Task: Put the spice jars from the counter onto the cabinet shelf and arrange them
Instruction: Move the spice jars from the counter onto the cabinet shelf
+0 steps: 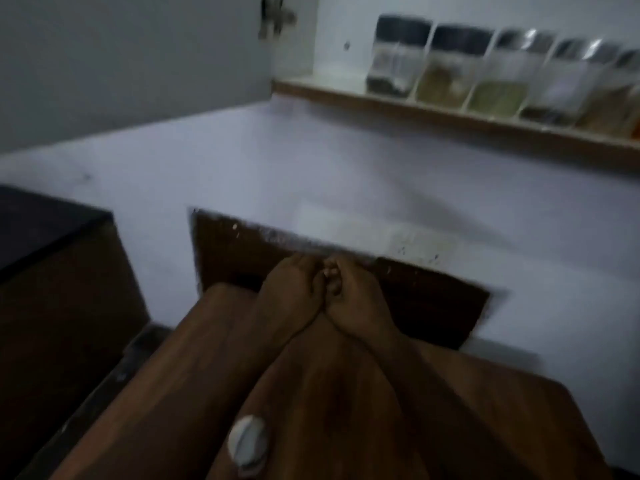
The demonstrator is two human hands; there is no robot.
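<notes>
I am seeing both hands meeting low in the middle. The left hand (pixel 294 289) and right hand (pixel 358 297) are pressing knuckle to knuckle, fingers (pixel 330 271) curled in and gripping nothing I can make out through the blur. The spice jars (pixel 485 72) are standing upright in a row on the cabinet shelf (pixel 329 93) at upper right, side by side and touching, with two dark-lidded ones at the left end. The forearms are lying over a brown wooden panel (pixel 519 427).
</notes>
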